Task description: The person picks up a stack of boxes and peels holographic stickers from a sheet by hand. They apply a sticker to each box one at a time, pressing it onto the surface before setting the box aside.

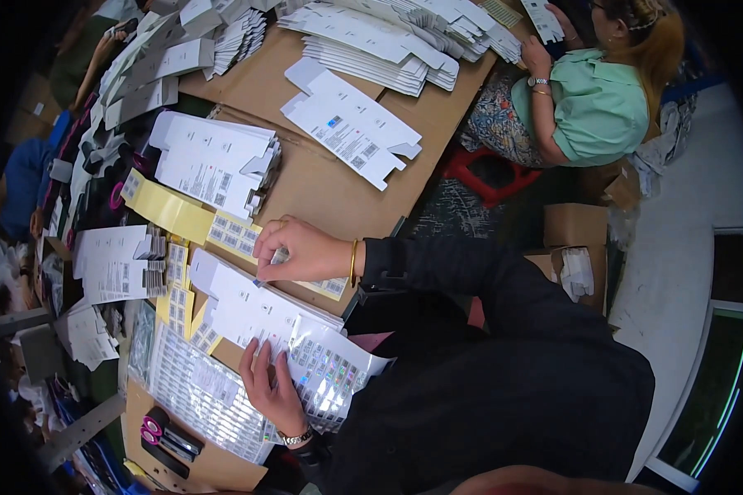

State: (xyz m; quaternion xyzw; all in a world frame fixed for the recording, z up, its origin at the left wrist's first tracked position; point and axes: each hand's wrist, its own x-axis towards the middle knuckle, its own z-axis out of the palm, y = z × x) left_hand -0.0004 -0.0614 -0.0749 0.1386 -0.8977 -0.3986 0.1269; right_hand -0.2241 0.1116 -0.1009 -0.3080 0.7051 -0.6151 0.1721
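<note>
A flat, unfolded white carton (248,307) lies on top of a stack in front of me. My right hand (301,250) is over its far edge, thumb and forefinger pinched together. A small bluish sticker (258,283) shows at those fingertips, against the carton. Fingers spread and lying flat, my left hand (272,392) rests at the carton's near edge. Beside it, a shiny sheet of small stickers (326,371) overlaps the carton's right end. A yellow-backed strip of printed labels (234,234) runs behind the carton, partly hidden under my right hand.
Stacks of flat white cartons (210,161) stand at the left and back. A single carton with a blue sticker (355,124) lies on the brown table (297,186). Pink-handled scissors (153,426) lie near a label sheet (202,388). A co-worker (590,103) sits far right.
</note>
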